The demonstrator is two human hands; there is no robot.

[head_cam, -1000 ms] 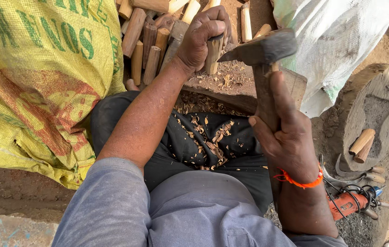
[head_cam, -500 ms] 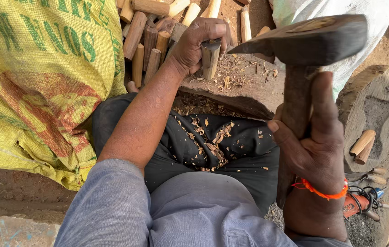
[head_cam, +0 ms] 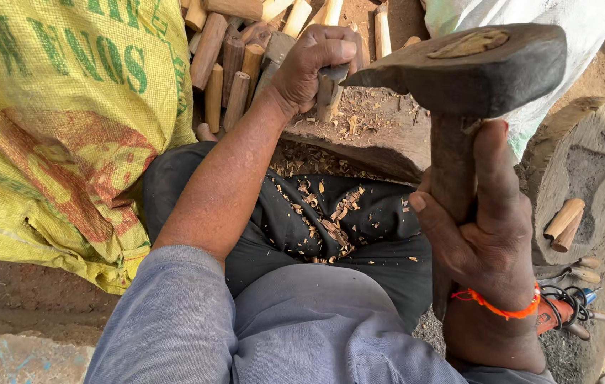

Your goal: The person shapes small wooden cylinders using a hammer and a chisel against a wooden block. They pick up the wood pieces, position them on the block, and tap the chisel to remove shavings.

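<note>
Gripping a short wooden piece [head_cam: 329,92] upright on the wooden block [head_cam: 380,142], the left hand [head_cam: 309,67] has its fingers curled tight around the piece, thumb laid across the top. The right hand [head_cam: 484,235] is closed fully around the dark handle of a heavy adze-like tool [head_cam: 469,67], whose head is raised above the block and to the right of the wooden piece, well apart from it. An orange thread [head_cam: 505,307] circles the right wrist. Wood shavings [head_cam: 331,213] lie scattered on the dark cloth over the lap, just below the block. Behind the block, beyond the left hand, lies a heap of cut wooden sticks [head_cam: 235,64]. A yellow woven sack [head_cam: 60,128] stands left of the block. To the right of the block sits a hollowed log [head_cam: 580,178] with two small wooden pieces [head_cam: 565,224] leaning at its lower edge.
</note>
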